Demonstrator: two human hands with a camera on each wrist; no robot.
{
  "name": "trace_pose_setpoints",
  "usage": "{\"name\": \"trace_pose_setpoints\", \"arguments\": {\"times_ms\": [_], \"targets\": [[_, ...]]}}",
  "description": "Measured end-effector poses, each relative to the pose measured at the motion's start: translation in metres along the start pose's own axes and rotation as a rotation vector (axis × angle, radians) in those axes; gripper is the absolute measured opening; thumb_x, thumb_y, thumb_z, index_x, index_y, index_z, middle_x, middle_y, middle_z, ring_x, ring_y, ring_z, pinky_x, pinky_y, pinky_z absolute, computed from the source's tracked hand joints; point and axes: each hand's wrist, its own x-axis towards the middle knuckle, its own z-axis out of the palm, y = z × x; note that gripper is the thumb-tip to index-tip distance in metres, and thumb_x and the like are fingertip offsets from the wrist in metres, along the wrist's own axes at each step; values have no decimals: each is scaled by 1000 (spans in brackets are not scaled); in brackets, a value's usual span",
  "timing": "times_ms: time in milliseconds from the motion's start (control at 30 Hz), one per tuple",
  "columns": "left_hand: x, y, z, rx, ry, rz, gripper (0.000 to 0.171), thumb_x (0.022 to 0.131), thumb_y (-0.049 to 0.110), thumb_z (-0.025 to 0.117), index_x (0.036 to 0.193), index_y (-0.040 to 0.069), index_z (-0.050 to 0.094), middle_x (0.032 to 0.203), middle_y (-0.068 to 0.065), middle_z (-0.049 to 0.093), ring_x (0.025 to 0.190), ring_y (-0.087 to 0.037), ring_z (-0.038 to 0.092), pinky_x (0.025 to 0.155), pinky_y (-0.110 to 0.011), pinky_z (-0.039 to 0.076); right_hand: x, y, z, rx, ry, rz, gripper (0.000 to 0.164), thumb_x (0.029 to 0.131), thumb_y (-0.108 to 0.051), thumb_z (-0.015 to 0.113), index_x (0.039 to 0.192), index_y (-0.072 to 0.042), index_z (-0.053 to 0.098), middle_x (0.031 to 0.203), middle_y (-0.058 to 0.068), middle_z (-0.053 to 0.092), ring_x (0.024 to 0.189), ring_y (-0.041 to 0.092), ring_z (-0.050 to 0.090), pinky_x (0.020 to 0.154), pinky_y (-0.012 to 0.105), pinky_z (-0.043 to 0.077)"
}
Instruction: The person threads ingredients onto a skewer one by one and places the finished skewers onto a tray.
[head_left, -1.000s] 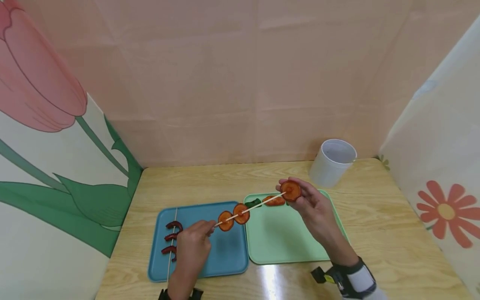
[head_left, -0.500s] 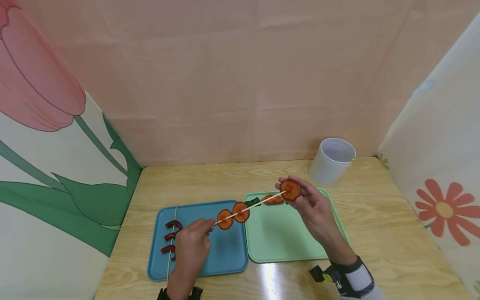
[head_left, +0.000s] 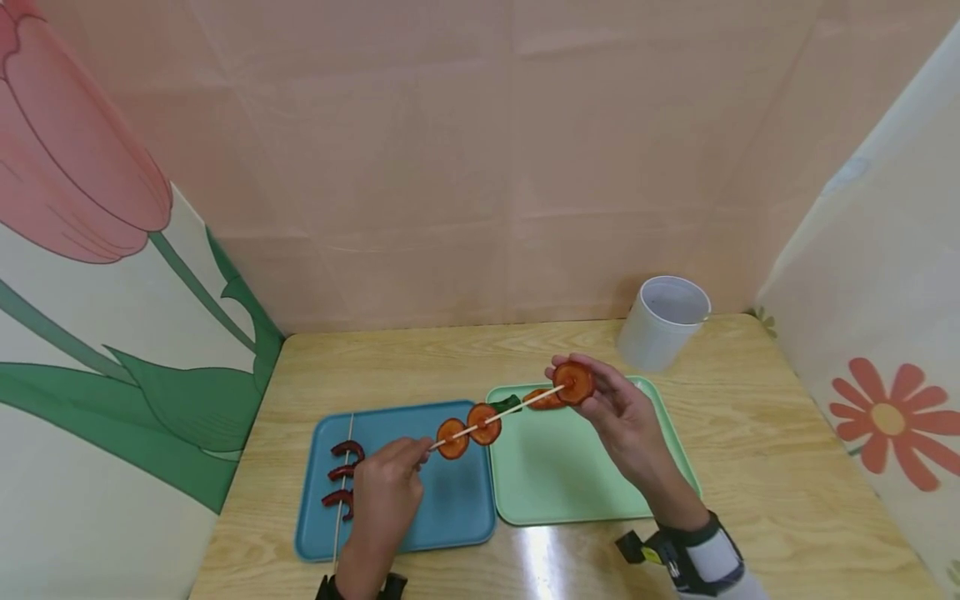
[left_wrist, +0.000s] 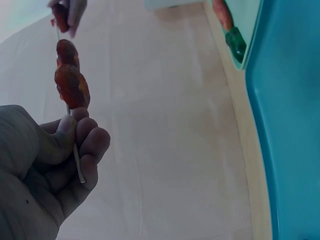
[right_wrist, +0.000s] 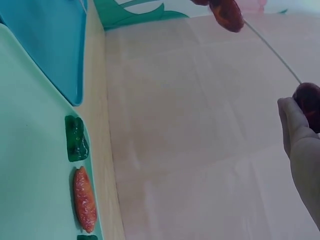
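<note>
My left hand [head_left: 386, 492] pinches the lower end of a thin wooden skewer [left_wrist: 79, 162] between thumb and fingers, above the blue tray. Two glossy orange-brown round slices [head_left: 483, 424] are threaded close together near that hand. At the skewer's far end, my right hand [head_left: 626, 421] grips a third round slice [head_left: 573, 382] by its edge, and the skewer tip meets the middle of its face. The left wrist view shows the skewer's blunt end [left_wrist: 82, 180] poking out below the thumb. Part of the third slice is cut off in the right wrist view.
On the blue tray [head_left: 465, 525] lies a skewer with several dark red curled pieces [head_left: 339, 498], partly behind my left arm. The green tray [head_left: 570, 504] holds a sausage-like piece [right_wrist: 85, 200] and green pieces [right_wrist: 76, 139] along its back edge. A white bin [head_left: 660, 325] stands behind.
My right hand has shifted slightly left with the third slice, bringing it a little nearer the two threaded slices. My left hand has stayed almost in place.
</note>
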Motion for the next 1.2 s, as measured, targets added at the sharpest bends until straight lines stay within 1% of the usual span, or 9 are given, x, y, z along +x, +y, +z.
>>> {"name": "trace_pose_setpoints", "arguments": {"times_ms": [300, 467, 600, 700, 833, 933, 1000, 1100, 1200], "targets": [[2, 1, 3, -11, 40, 41, 51, 56, -34, 60, 81, 5, 82, 67, -2, 71, 55, -10, 66, 45, -21, 52, -2, -5, 10, -205, 76, 120, 47, 105, -2, 51, 152, -1, 44, 146, 13, 60, 130, 17, 64, 102, 30, 55], [10, 5, 5, -55, 54, 66, 54, 54, -34, 54, 81, 4, 81, 67, -3, 72, 56, -12, 67, 47, -23, 53, -3, 3, 24, -264, 41, 172, 47, 102, -4, 56, 148, 3, 48, 143, 6, 63, 122, 9, 67, 97, 25, 58], [16, 8, 6, -46, 72, 84, 54, 54, -33, 52, 80, 3, 81, 67, -3, 72, 57, -14, 66, 48, -26, 54, -7, 12, 36, -256, 47, 208, 48, 101, -5, 59, 147, 5, 48, 143, -1, 63, 121, 5, 66, 96, 22, 57], [18, 8, 5, -35, 73, 87, 53, 53, -33, 51, 79, 3, 81, 68, -4, 72, 57, -14, 67, 48, -27, 54, -8, 14, 40, -254, 70, 207, 47, 101, -4, 59, 146, 3, 50, 142, 2, 63, 120, 5, 67, 96, 21, 57], [16, 6, 4, -14, 57, 59, 53, 54, -33, 52, 79, 4, 81, 69, -4, 73, 57, -13, 67, 47, -26, 54, -6, 15, 39, -248, 33, 240, 48, 101, -5, 60, 147, 2, 50, 150, 21, 54, 123, 7, 66, 96, 24, 58], [10, 5, 4, 11, 22, 13, 50, 57, -33, 57, 79, 6, 81, 67, -2, 72, 55, -12, 66, 44, -24, 51, -6, 16, 35, -305, -1, 319, 51, 102, -12, 61, 151, -4, 48, 151, 25, 51, 125, 12, 65, 97, 23, 57], [5, 4, 4, 42, -25, -40, 43, 62, -29, 67, 80, 7, 81, 67, -2, 72, 54, -12, 66, 43, -23, 50, -8, 19, 29, -365, -7, 389, 53, 103, -19, 61, 152, -7, 47, 150, 21, 54, 125, 17, 65, 96, 22, 57], [-7, -1, 3, 119, -114, -185, 29, 69, -17, 80, 83, 8, 82, 68, -2, 72, 55, -13, 67, 44, -25, 50, -12, 27, 16, -454, 19, 486, 50, 104, -27, 60, 150, -10, 50, 145, 16, 60, 122, 21, 67, 93, 22, 58], [-22, -7, 0, 207, -200, -362, 17, 75, -5, 84, 86, 8, 82, 72, -5, 74, 59, -21, 69, 47, -35, 53, -20, 32, -1, -526, 65, 552, 45, 106, -30, 57, 145, -10, 53, 141, 15, 63, 116, 17, 69, 90, 25, 59]]}}
